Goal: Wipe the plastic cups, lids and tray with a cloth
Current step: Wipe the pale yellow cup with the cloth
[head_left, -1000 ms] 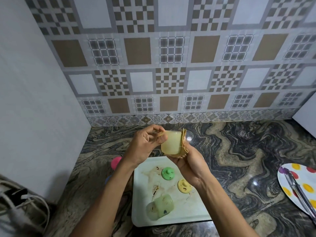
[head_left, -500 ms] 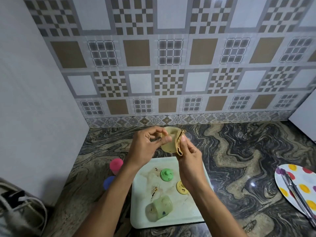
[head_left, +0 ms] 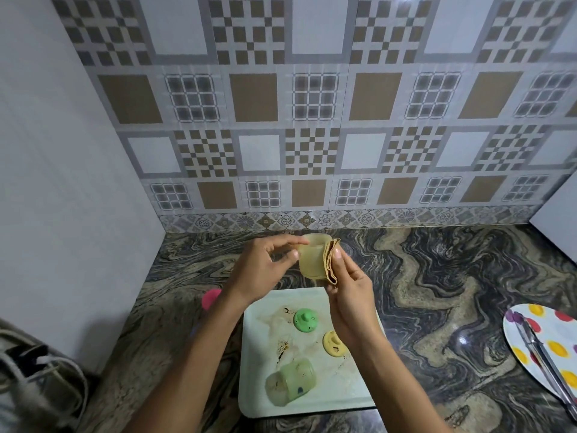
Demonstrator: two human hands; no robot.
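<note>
Pale yellow see-through plastic, that's the cup [head_left: 310, 260], and it's held up in the air past the far edge of the tray [head_left: 346, 389], not touching it. The left hand [head_left: 260, 271] has it near the upper end, thumb and fingertips curled onto the side. The right hand [head_left: 351, 295] pinches a folded tan cloth [head_left: 331, 264] and presses it against the cup's right side, thumb on the cloth. Its other fingers are tucked behind, so I can't tell how they sit.

The tray is pale, smeared with brown stains, and sits on a dark marbled counter [head_left: 437, 276]. On it are a green lid [head_left: 305, 320], a yellow lid [head_left: 331, 340] and a green cup [head_left: 290, 385] lying on its side near the front edge, with dark specks on it.

The right forearm crosses the tray's right side and covers part of the yellow lid. The left forearm cuts over the tray's left edge and hides part of a pink round thing [head_left: 209, 299] on the counter just beside the tray.

Way off to the right, well apart from the tray, there's a spotted plate [head_left: 559, 332] with metal tongs [head_left: 543, 357] lying on it, both cut off by the frame. Patterned tiles [head_left: 312, 151] cover the back wall. There's some grey bag-looking stuff [head_left: 37, 379] at lower left, too blurry to call.
</note>
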